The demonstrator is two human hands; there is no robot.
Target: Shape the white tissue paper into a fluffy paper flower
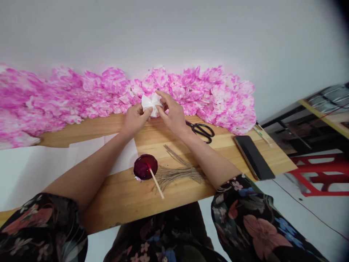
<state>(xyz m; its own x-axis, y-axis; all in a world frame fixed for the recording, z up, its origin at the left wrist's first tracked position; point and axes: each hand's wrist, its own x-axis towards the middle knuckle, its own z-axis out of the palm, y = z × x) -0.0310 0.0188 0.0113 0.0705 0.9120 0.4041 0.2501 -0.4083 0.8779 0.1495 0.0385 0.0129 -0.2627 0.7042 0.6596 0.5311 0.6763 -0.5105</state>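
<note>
Between my two hands is a white pleated paper flower [151, 103], its folds fanned out from a pinched middle, held above the far part of the table. My left hand [135, 118] pinches its lower left side with thumb and fingers. On the right side, my right hand [172, 113] grips the paper between thumb and fingers, the index finger reaching over the top. Nearer to me stands a small dish of dark magenta dye [145, 167] with a wooden stick [156, 183] leaning in it. Beside the dish lie several lengths of brown twine [185, 174].
Pink-and-white paper flowers [218, 100] are heaped along the wall. Black-handled scissors [201, 130] lie right of my hands, a phone [254, 157] near the right edge. White paper sheets [54, 163] cover the left. A red stool [324, 173] stands beyond the wooden table [117, 207].
</note>
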